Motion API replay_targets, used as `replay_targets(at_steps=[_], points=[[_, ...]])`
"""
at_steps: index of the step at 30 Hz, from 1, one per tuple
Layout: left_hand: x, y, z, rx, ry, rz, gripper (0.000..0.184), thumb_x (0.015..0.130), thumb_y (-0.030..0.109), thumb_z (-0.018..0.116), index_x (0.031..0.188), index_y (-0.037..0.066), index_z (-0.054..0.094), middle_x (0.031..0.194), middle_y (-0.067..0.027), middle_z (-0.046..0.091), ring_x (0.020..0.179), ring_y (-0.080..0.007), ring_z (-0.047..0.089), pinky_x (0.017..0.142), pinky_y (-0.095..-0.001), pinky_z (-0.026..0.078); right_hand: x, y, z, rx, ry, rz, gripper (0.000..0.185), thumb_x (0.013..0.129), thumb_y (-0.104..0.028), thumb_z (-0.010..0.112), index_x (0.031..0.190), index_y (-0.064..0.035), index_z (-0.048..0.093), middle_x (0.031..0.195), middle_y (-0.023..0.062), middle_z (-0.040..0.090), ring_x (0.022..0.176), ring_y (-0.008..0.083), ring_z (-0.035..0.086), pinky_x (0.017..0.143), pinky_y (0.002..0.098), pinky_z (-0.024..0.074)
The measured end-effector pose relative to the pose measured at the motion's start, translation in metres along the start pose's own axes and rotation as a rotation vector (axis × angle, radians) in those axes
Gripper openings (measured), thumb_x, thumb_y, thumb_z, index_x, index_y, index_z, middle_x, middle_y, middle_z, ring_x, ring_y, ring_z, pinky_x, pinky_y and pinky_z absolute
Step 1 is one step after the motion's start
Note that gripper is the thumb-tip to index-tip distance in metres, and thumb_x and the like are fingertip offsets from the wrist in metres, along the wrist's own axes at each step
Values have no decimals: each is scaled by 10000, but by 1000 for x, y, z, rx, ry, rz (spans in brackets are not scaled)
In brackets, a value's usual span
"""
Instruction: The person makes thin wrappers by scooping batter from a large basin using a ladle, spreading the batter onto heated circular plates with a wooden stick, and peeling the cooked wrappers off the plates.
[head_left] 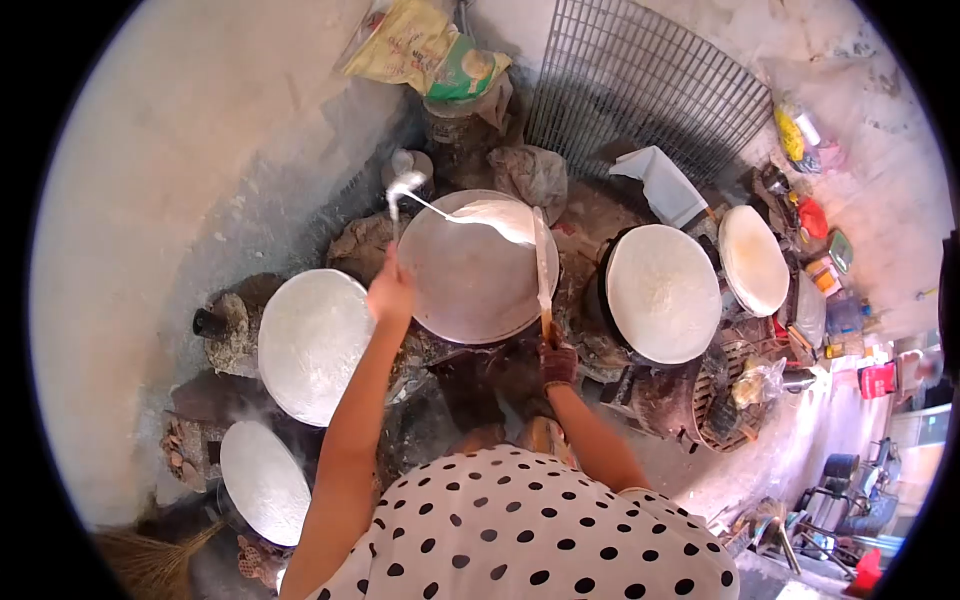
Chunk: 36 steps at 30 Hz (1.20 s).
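My left hand (390,290) is closed around the handle of a ladle (405,184). White batter (498,216) runs in a thin stream from the ladle and lies in a patch on the upper part of a round flat griddle (460,280). In a dark glove, my right hand (557,362) grips a long flat spatula (542,262) by its wooden handle. The blade, smeared with white, lies across the griddle's right side, touching the batter's edge as far as I can see.
Round white-topped pans stand to the left (315,345), lower left (264,482) and right (663,293). Further right is a pale round disc (754,260). A metal grate (640,80) leans against the wall. A straw broom (160,565) sits at lower left.
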<state>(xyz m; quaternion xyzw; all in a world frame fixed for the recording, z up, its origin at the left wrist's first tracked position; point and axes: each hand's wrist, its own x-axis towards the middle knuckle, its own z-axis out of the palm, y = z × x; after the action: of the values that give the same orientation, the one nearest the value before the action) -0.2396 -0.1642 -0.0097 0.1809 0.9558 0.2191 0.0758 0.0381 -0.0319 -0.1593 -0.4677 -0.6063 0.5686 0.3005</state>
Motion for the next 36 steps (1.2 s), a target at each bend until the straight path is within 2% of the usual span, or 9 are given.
replay_targets(at_steps=[4, 7, 10, 16, 17, 24, 25, 28, 36], points=[[-14, -37, -27, -261, 278, 130, 491, 899, 241, 488, 1386, 226, 424, 893, -156, 665, 752, -323, 630, 693, -405, 485, 28, 15, 47, -631, 43, -242, 386, 882, -164, 570, 1262, -100, 556, 863, 110, 698, 747, 222, 666, 676, 354, 524], [-23, -55, -43, -376, 188, 237, 487, 918, 265, 491, 1388, 169, 411, 1196, -158, 593, 890, -379, 623, 736, -444, 491, 43, 0, 35, -175, -217, -38, 376, 892, -162, 567, 1258, -77, 565, 977, 89, 692, 832, 189, 653, 726, 325, 522], [-52, -73, -50, -855, -193, 77, 442, 943, 153, 481, 1379, 95, 434, 667, -32, 568, 474, -131, 504, 449, -280, 417, 32, -29, 0, -65, -155, -95, 349, 905, -159, 562, 1235, -47, 578, 1038, 64, 674, 880, 180, 632, 766, 296, 511], [-52, -99, -11, -1037, -606, -194, 376, 950, 159, 488, 1322, 101, 485, 583, 6, 455, 409, -84, 412, 378, -229, 341, 91, 36, 67, -617, -172, 76, 394, 881, -285, 581, 1184, -33, 597, 1215, 156, 596, 1086, 245, 593, 914, 349, 468], [-61, -86, -24, -1121, -644, -183, 362, 960, 163, 469, 1317, 103, 478, 577, 8, 436, 401, -80, 397, 372, -221, 324, 46, -79, 64, -1037, -333, -100, 426, 866, -308, 594, 1188, -28, 593, 1204, 161, 600, 1109, 250, 583, 956, 353, 447], [-111, -67, -92, -1450, -506, -86, 404, 982, 176, 413, 1376, 91, 404, 595, 3, 420, 390, -83, 358, 362, -214, 303, 116, 38, 8, 451, -257, 38, 467, 827, -198, 633, 1271, -67, 567, 935, 40, 665, 819, 82, 559, 749, 229, 459], [-107, -74, -82, -1426, -521, -132, 399, 981, 182, 408, 1371, 93, 403, 594, 3, 417, 396, -83, 363, 369, -221, 315, 95, -8, 1, -241, -222, 0, 449, 835, -181, 624, 1254, -29, 565, 1063, 65, 668, 894, 104, 599, 802, 253, 477], [-104, -90, -42, -1463, -538, -322, 374, 980, 201, 414, 1341, 103, 425, 602, 6, 422, 406, -83, 373, 382, -232, 328, 107, -22, 30, -523, -352, -152, 439, 838, -175, 619, 1236, 0, 564, 1162, 112, 643, 993, 183, 626, 873, 292, 476], [-164, -80, -60, -1468, -541, -371, 375, 983, 241, 434, 1343, 137, 426, 607, 16, 397, 406, -88, 359, 387, -247, 312, 137, -79, -11, -326, -700, -27, 356, 896, -235, 529, 1183, -38, 602, 1127, 114, 650, 957, 181, 625, 863, 318, 480]])
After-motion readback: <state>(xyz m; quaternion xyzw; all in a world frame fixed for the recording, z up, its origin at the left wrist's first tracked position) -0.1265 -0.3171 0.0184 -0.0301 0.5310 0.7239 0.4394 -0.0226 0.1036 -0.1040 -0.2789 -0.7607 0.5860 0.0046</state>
